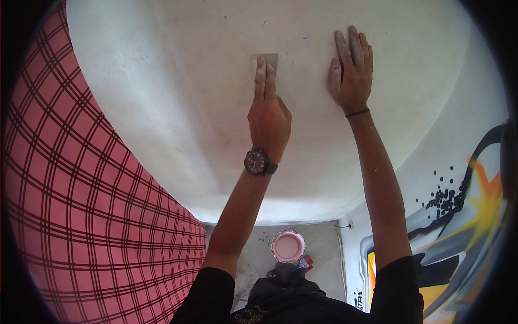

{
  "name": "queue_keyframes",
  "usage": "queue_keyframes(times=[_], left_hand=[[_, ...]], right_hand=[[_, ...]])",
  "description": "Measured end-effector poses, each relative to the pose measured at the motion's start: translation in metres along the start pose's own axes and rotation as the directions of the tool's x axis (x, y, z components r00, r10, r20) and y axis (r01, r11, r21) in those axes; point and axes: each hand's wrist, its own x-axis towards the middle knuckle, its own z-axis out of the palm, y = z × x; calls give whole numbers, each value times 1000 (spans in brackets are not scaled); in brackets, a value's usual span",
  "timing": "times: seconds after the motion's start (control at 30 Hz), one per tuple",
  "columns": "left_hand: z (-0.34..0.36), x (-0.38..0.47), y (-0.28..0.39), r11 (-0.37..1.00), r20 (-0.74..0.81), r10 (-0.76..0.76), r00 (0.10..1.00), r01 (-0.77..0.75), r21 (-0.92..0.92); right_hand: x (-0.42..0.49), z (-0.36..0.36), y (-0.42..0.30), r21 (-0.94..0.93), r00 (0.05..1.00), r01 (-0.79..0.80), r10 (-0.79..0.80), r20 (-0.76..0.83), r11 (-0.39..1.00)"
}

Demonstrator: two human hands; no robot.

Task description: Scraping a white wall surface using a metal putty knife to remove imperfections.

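Note:
My left hand [269, 117], with a watch [255, 162] on its wrist, grips a thin putty knife blade [272, 60]. Two fingers lie straight along the blade, which is against a pale plastered wall [202, 101]. Its handle is hidden by the hand. To the right, my right hand [353, 81] rests palm down on the same wall, holding nothing. Its thumb is spread from the fingers, and a dark band circles the wrist. Whitish residue coats the fingers of both hands. Small dark marks show on the wall above the blade.
A pink checked curtain [81, 174] hangs along the left. Below me on the concrete floor [259, 251] stands a paint-smeared bucket [287, 246] with pale contents. Beside it lies a blue-handled brush [301, 265]. Painted graffiti [465, 227] covers the right wall, near a short wire [344, 226].

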Motion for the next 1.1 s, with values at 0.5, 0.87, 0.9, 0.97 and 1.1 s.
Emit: queue_keyframes(times=[0.5,0.87,0.9,0.97,1.1], left_hand=[[-26,12,-12,998,77,-49,996,51,-22],[-26,18,-20,999,36,-48,998,48,-5],[-24,18,-19,999,14,-35,999,35,-19],[-21,19,-19,999,-8,-21,1000,21,-32],[-17,16,-16,999,-7,-33,999,33,-16]], right_hand=[[13,5,-23,-2,1000,14,-14,7,1000],[19,8,-32,2,999,42,-42,-8,999],[18,8,-31,-1,999,41,-41,-4,999],[18,9,-29,-4,999,40,-40,-1,999],[14,9,-26,-2,999,52,-52,-15,999]])
